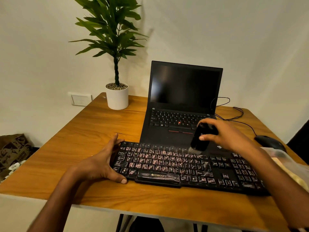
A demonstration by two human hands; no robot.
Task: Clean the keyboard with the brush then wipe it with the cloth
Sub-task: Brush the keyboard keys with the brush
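A black keyboard (184,168) with dusty, streaked keys lies across the front of the wooden table (66,148). My left hand (102,161) grips its left end, thumb at the front edge and fingers at the back edge. My right hand (224,136) holds a black brush (199,139) upright over the upper middle keys. Its pale bristles touch the number row. A light cloth (291,171) lies at the right edge, partly hidden by my right forearm.
An open black laptop (182,101) with a dark screen stands right behind the keyboard. A potted plant (117,96) is at the back left. A black mouse (269,143) and its cable lie at the right. A wall socket and a patterned bag sit left of the table.
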